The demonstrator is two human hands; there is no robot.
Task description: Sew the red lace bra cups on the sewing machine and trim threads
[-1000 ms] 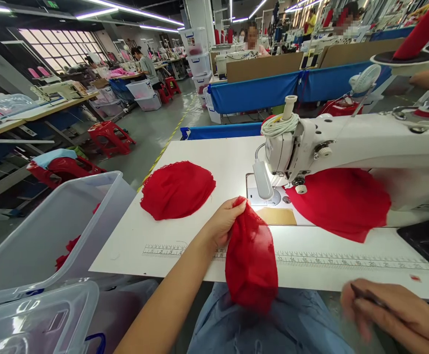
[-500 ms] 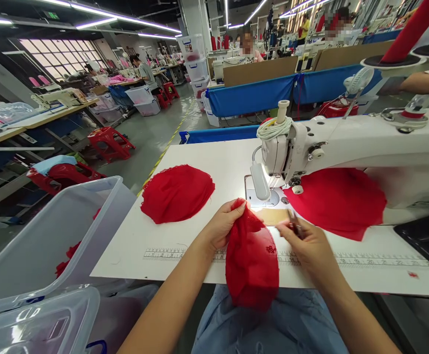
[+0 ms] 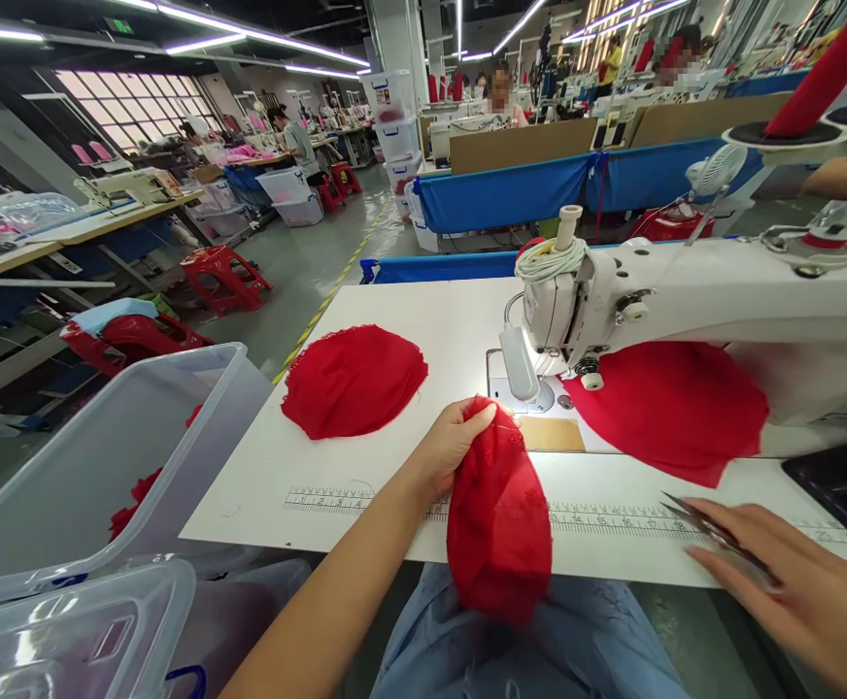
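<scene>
red fabric piece [image 3: 497, 524] hangs over the near edge of the white table [image 3: 409, 320], its top pinched in the closed fingers of the left hand [image 3: 453, 447]. right hand [image 3: 802, 592] grips small scissors [image 3: 707, 529] at the table edge, below the sewing machine [image 3: 686, 282].

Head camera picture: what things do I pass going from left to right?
clear plastic bin → red fabric stack → left hand → red lace piece it holds → red fabric under the sewing machine → right hand with thread snips
</scene>
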